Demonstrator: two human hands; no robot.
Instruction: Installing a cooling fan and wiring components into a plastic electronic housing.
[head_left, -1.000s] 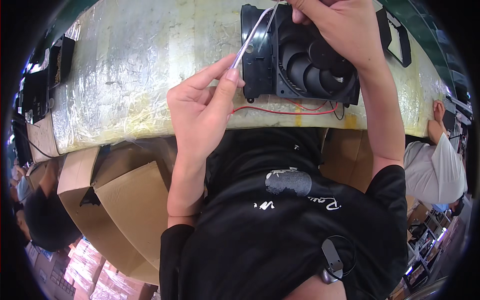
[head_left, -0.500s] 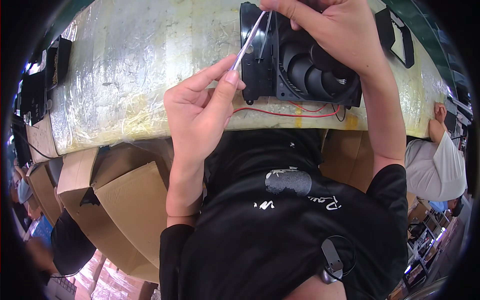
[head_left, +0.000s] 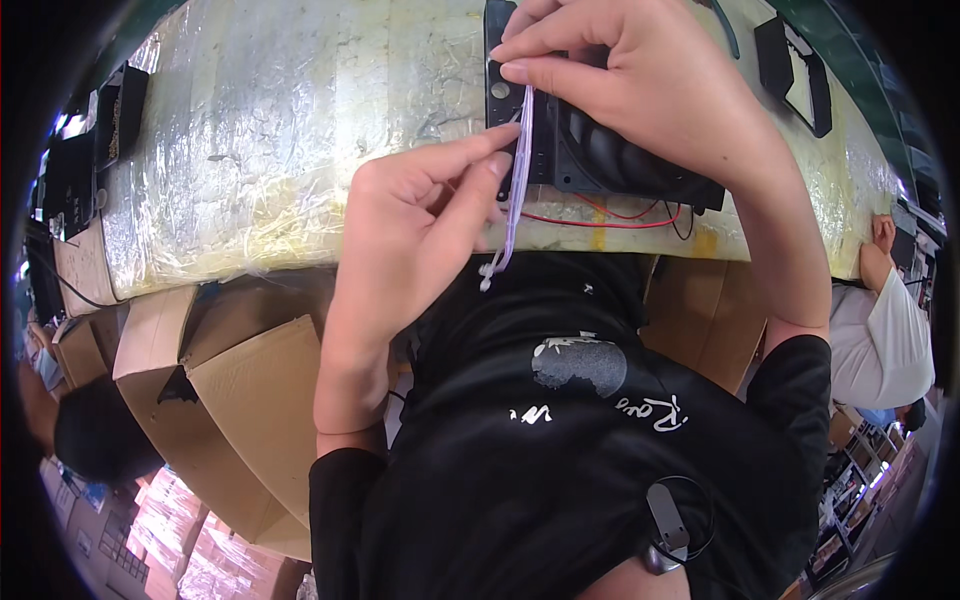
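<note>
A thin bundle of white-and-purple strands (head_left: 519, 190) hangs before a black fan (head_left: 620, 160), its small white knobbed ends loose at the bottom. At its top, my right hand (head_left: 620, 55) pinches the bundle between thumb and fingers. My left hand (head_left: 415, 215) is at the bundle's left side, thumb and index fingertips closed in against it and the other fingers curled. The fan sits in a black frame on the wrapped work surface, largely covered by my right hand and wrist. A red wire (head_left: 600, 224) runs along the fan's near side.
Clear film covers the pale work surface (head_left: 270, 130). At far right stands a black open frame (head_left: 797, 80); black parts (head_left: 85, 170) lie at far left. An open cardboard box (head_left: 250, 420) is below the left edge. Another person's white sleeve (head_left: 880, 340) shows at right.
My right hand has come down toward me, and my left has shifted slightly right. The strands were stretched slantwise between both hands; now they hang nearly upright with their lower ends loose.
</note>
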